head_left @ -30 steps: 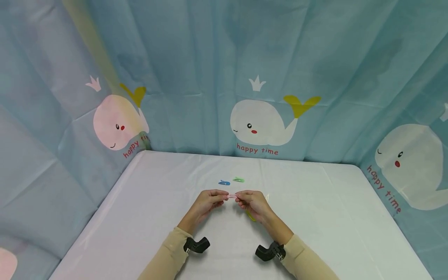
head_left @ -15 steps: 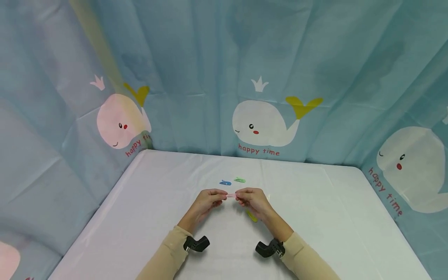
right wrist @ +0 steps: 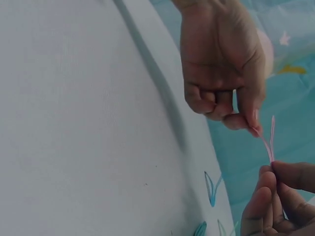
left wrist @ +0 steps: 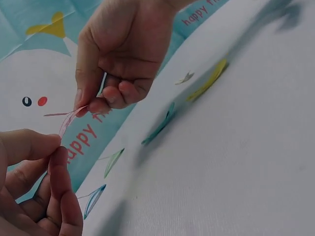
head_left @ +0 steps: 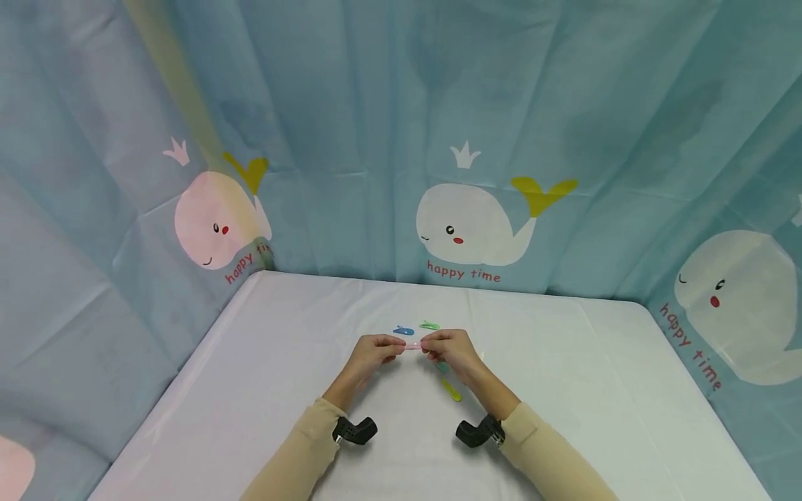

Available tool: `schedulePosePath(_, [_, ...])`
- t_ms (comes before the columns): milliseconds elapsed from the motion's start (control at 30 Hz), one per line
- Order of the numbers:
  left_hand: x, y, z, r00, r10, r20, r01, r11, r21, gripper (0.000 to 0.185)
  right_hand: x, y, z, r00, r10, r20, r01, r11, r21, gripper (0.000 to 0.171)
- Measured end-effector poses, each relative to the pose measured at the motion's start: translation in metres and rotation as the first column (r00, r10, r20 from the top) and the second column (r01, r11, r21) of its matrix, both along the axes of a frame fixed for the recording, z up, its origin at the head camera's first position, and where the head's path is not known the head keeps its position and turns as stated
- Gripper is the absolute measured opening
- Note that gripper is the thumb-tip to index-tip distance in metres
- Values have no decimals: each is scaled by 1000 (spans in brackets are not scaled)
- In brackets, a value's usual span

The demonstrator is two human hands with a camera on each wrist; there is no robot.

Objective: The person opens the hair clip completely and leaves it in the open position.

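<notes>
Clip (head_left: 413,344), pink, lies on my 9-to-3 line just above the table (head_left: 250,390), left hand (head_left: 374,351) and right hand (head_left: 452,350) each pinching an end, equally near.

Both hands, the left hand (head_left: 373,350) and the right hand (head_left: 452,350), are carried slightly farther from the body, with the pink clip (head_left: 413,344) pinched between them. More of the yellow clip (head_left: 451,390) is uncovered behind the right wrist, and a teal clip (head_left: 442,367) is now exposed beside it on the counter (head_left: 250,390).
</notes>
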State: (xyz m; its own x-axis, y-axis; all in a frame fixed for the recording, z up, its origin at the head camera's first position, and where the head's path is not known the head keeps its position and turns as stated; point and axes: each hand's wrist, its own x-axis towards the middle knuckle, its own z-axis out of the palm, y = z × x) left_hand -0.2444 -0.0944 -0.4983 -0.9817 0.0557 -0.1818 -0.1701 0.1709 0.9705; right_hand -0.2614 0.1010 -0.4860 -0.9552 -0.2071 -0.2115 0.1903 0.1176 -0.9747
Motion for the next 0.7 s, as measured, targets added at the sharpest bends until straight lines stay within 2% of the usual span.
schedulePosePath(200, [-9, 1, -4, 998, 17, -64, -27, 989, -147, 15, -13, -7, -5, 999, -32, -7, 33, 994, 107, 13])
schedulePosePath(333, [-15, 0, -4, 996, 40, -75, -55, 975, -213, 13, -20, -13, -5, 999, -34, -35, 39, 982, 186, 12])
schedulePosePath(533, [-20, -3, -6, 993, 40, -113, -77, 937, -341, 10, -28, -23, -9, 996, -10, -84, 35, 956, 292, 9])
schedulePosePath(700, [-25, -3, -9, 988, 38, -146, -99, 895, -436, 8, -32, -30, -11, 991, 23, -135, 28, 932, 361, 6])
